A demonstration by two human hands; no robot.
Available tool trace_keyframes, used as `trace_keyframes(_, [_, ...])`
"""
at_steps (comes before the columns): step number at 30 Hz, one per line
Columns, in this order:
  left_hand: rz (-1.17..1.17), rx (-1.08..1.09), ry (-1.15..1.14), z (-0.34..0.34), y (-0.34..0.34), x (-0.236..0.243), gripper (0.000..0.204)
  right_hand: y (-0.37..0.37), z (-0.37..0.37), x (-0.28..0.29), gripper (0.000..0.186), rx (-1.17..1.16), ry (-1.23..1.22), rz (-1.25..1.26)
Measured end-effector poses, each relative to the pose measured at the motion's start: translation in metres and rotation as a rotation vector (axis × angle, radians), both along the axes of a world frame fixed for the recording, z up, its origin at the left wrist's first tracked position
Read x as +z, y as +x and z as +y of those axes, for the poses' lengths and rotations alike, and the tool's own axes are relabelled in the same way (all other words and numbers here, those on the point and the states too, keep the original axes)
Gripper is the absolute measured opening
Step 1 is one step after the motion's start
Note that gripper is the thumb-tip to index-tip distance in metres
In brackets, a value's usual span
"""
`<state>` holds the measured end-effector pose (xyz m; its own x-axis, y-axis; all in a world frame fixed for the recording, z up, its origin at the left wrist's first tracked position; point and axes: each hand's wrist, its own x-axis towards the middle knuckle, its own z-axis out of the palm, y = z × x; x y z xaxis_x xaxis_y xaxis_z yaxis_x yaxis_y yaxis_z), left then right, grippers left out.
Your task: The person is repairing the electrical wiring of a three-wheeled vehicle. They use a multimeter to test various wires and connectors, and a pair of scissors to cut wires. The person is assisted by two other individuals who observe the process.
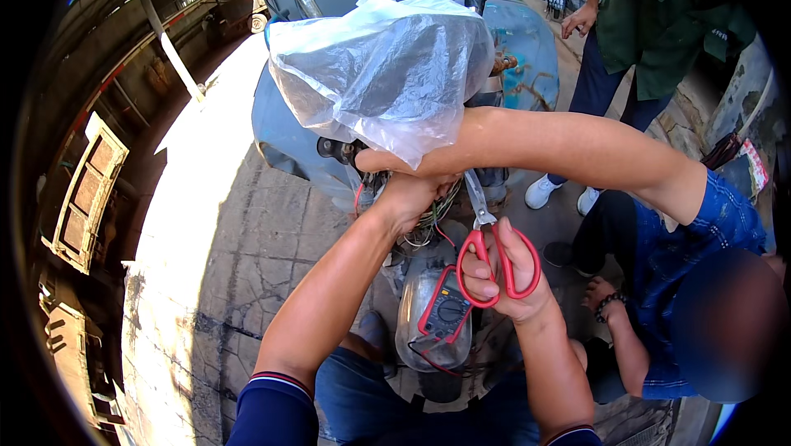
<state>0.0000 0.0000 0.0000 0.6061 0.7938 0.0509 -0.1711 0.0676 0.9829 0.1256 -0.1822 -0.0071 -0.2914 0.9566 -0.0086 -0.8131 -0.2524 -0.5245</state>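
Note:
My left hand [412, 203] is closed among a bundle of wires [432, 219] at the vehicle's front, partly hidden under a co-worker's forearm. My right hand [515, 281] grips red-handled scissors [527, 285], their blades pointing up beside those wires. Below sits a red-cased multimeter [449, 310] with leads, on a rounded, worn piece of the vehicle [412, 339] between my legs. A crumpled translucent plastic bag [379, 67] drapes over the top of the blue vehicle [527, 50], above both hands.
A co-worker in blue [717, 215] crouches at my right, arm [577, 149] reaching across into the vehicle. Another person in dark green [643, 17] stands behind. At left are sunlit paving [189, 265], a wooden frame [86, 190] and a shelter post [169, 42].

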Motion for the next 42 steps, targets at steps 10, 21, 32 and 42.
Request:
trace_keyframes(10, [0.221,0.076,0.176,0.007,-0.019,0.013,0.009,-0.027,-0.016,0.016,0.041,-0.215,0.032,-0.342])
trace_keyframes(21, [0.444,0.353,0.987,-0.139,-0.137,-0.007,0.04,0.083,-0.181,-0.071,0.037,-0.609,-0.423,-1.495])
trace_keyframes(32, [0.09,0.482,0.068,-0.119,-0.127,0.002,0.042,0.07,-0.117,-0.113,0.059,0.021,-0.657,-2.212])
trace_keyframes(42, [-0.001,0.444,-0.2,-0.115,-0.109,-0.001,0.027,0.052,-0.11,-0.197,0.054,-0.009,-0.703,-2.043])
